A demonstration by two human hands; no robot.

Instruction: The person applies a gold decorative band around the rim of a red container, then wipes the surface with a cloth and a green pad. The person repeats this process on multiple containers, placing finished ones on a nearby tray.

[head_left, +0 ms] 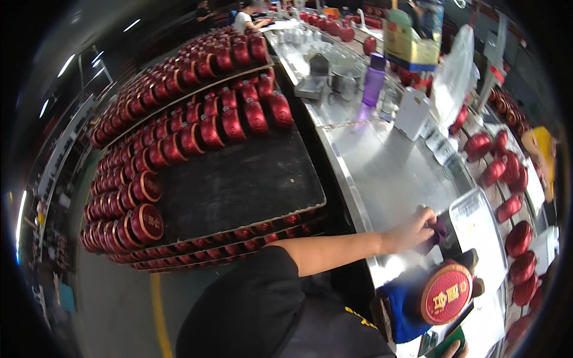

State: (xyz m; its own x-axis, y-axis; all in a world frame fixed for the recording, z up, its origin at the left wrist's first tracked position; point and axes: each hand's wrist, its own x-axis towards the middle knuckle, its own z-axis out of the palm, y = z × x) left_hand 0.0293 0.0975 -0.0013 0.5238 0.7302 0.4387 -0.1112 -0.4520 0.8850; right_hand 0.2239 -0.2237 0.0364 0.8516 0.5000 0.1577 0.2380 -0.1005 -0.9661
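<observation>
Left grip [412, 234]: my fingers are closed on a dark purple cloth [436, 236], bunched up over the counter [391, 173].
Right grip [458, 349]: only a few of my fingers show at the lower edge, against a flat green piece [446, 345]; I cannot tell whether they grasp it.
Red flask [449, 292]: at the near end of the counter, between my two hands, its round face turned up, with raised gold marks and a gold-brown rim.
Blue cloth [399, 305]: just left of that flask, seemingly touching it.
White tray [482, 232]: on the counter, to the right of my left hand and beyond the flask.
Purple bottle [374, 82]: standing upright farther along the metal surface, near a white box [412, 113].
Black board [239, 179]: on my left, carrying rows of red flasks [210, 131] along its far and left sides.
Right side: more such flasks, lying in a line past the tray.
Person in yellow [542, 156]: at the far right, beyond that line.
</observation>
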